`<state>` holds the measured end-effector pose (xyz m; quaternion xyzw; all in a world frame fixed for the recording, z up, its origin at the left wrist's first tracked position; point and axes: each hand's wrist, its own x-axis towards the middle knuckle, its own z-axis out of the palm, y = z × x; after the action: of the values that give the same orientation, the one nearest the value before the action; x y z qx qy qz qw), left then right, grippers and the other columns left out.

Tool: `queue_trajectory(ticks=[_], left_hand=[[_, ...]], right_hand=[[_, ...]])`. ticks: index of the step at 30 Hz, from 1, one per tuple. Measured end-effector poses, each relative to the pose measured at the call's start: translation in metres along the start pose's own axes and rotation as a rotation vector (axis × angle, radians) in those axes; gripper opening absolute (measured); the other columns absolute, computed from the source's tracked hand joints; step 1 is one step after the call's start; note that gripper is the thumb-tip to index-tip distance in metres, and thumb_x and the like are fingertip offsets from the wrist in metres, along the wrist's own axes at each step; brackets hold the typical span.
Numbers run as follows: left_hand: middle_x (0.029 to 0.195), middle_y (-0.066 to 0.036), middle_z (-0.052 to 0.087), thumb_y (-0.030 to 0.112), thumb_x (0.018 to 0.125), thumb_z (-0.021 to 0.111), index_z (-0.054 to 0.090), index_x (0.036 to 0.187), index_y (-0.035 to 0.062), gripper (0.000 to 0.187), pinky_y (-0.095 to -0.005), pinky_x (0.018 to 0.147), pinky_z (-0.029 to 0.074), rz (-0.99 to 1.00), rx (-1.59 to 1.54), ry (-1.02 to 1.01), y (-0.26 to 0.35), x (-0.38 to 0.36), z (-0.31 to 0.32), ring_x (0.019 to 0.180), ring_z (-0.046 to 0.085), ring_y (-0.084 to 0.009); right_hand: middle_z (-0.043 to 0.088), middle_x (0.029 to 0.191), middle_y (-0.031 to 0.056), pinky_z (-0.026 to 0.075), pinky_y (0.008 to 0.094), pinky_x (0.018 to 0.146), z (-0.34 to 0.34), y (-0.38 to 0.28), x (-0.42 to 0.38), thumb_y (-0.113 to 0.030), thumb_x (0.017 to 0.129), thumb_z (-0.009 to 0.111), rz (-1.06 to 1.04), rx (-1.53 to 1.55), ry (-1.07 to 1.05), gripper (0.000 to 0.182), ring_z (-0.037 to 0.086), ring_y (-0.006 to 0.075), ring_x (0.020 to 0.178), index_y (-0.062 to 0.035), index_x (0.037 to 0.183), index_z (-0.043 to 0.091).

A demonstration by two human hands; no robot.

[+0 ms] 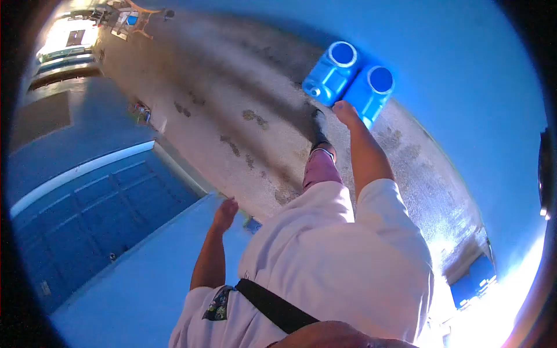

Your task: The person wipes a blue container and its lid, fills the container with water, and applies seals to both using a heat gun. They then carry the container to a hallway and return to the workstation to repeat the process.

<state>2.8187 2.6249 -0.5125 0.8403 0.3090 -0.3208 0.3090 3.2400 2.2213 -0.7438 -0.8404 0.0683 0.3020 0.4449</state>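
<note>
Jerrycans (350, 78), two blue ones side by side, sit on the concrete floor (232, 116) against the blue wall (464, 87), long axes tilting upper right; right hand (344, 111) touches one, grip unclear; left hand (225, 213) half curled, empty.

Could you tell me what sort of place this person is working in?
Probably an outdoor passage beside a building: bare concrete ground in sunlight, blue painted walls, a panelled blue door. The right hand touches two blue plastic jerrycans; the left hand is by the wall.
</note>
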Motion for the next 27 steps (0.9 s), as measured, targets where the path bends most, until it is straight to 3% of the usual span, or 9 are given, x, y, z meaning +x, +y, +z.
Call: queue_trajectory(ticks=[7, 9, 11, 15, 21, 22, 23, 24, 27], left_hand=[[0.125, -0.014, 0.066, 0.029, 0.099, 0.063, 0.048, 0.141, 0.0034, 0.051, -0.0368, 0.096, 0.05, -0.655, -0.368, -0.055, 0.015, -0.057, -0.076, 0.113, 0.064, -0.0218], [0.126, -0.014, 0.065, 0.029, 0.099, 0.064, 0.048, 0.141, 0.0036, 0.052, -0.0379, 0.093, 0.051, -0.749, -0.383, -0.073, 0.032, -0.069, -0.1, 0.112, 0.065, -0.0225], [0.126, -0.014, 0.065, 0.029, 0.098, 0.064, 0.048, 0.141, 0.0033, 0.053, -0.0382, 0.093, 0.051, -0.783, -0.377, -0.09, 0.032, -0.08, -0.117, 0.111, 0.065, -0.0226], [0.128, -0.015, 0.064, 0.031, 0.098, 0.064, 0.047, 0.142, 0.0017, 0.055, -0.0391, 0.092, 0.051, -0.78, -0.334, -0.2, 0.03, -0.063, -0.151, 0.111, 0.065, -0.0239], [0.125, -0.017, 0.066, 0.038, 0.096, 0.065, 0.051, 0.138, 0.0008, 0.058, -0.042, 0.095, 0.05, -0.199, 0.118, -0.318, -0.032, 0.088, -0.194, 0.109, 0.065, -0.0269], [0.115, -0.02, 0.068, 0.042, 0.093, 0.067, 0.055, 0.131, 0.0035, 0.055, -0.0448, 0.092, 0.052, -0.16, 0.457, -0.544, -0.005, 0.136, -0.224, 0.102, 0.067, -0.0304], [0.105, -0.022, 0.068, 0.043, 0.092, 0.066, 0.059, 0.122, 0.0043, 0.049, -0.0486, 0.087, 0.053, -0.047, 0.447, -0.3, -0.05, 0.173, -0.221, 0.095, 0.067, -0.0354], [0.104, -0.021, 0.068, 0.04, 0.092, 0.064, 0.06, 0.118, 0.0039, 0.045, -0.0509, 0.086, 0.052, 0.417, 0.286, -0.05, -0.052, 0.213, -0.236, 0.093, 0.066, -0.0392], [0.109, -0.022, 0.069, 0.032, 0.092, 0.062, 0.062, 0.118, 0.002, 0.041, -0.0484, 0.086, 0.054, 0.299, 0.587, -0.105, 0.023, 0.36, -0.27, 0.096, 0.067, -0.0378]], right_hand=[[0.068, 0.11, 0.0109, 0.05, 0.0416, 0.081, 0.07, 0.037, 0.205, -0.042, 0.076, 0.077, 0.368, 0.331, 0.209, 0.065, 0.064, 0.0241, 0.094, -0.0026, 0.125, 0.061], [0.067, 0.112, 0.0097, 0.051, 0.0416, 0.08, 0.077, 0.039, 0.227, -0.036, 0.078, 0.078, 0.471, 0.269, 0.228, 0.059, 0.064, 0.0239, 0.091, -0.0034, 0.123, 0.06], [0.062, 0.126, 0.0149, 0.048, 0.0436, 0.094, 0.082, 0.019, 0.22, -0.026, 0.079, 0.078, 0.35, 0.812, 0.232, 0.068, 0.061, 0.0294, 0.107, -0.0012, 0.136, 0.051], [0.063, 0.123, 0.0173, 0.051, 0.0445, 0.086, 0.064, -0.042, 0.205, -0.023, 0.08, 0.075, 0.439, 0.713, 0.13, 0.062, 0.064, 0.028, 0.102, 0.0006, 0.133, 0.052], [0.069, 0.091, 0.0152, 0.053, 0.0405, 0.067, 0.031, -0.088, 0.148, -0.031, 0.077, 0.075, 0.369, 0.53, 0.144, 0.052, 0.067, 0.0232, 0.073, 0.0057, 0.111, 0.06], [0.069, 0.089, 0.0138, 0.053, 0.0388, 0.065, 0.021, -0.108, 0.123, -0.032, 0.081, 0.072, 0.368, 0.405, 0.181, 0.051, 0.067, 0.0204, 0.073, 0.0066, 0.113, 0.061], [0.069, 0.089, 0.0138, 0.053, 0.0388, 0.065, 0.011, -0.116, 0.079, -0.032, 0.081, 0.072, 0.355, 0.4, 0.205, 0.051, 0.067, 0.0204, 0.073, 0.0066, 0.113, 0.061], [0.068, 0.09, 0.013, 0.052, 0.0391, 0.064, 0.002, -0.124, 0.055, -0.032, 0.083, 0.073, 0.319, 0.453, 0.143, 0.046, 0.065, 0.0209, 0.073, 0.0039, 0.109, 0.062], [0.068, 0.083, 0.0122, 0.05, 0.0375, 0.059, -0.009, -0.113, -0.024, -0.031, 0.087, 0.071, 0.293, 0.445, 0.2, 0.037, 0.063, 0.0186, 0.068, 0.0007, 0.103, 0.064]])
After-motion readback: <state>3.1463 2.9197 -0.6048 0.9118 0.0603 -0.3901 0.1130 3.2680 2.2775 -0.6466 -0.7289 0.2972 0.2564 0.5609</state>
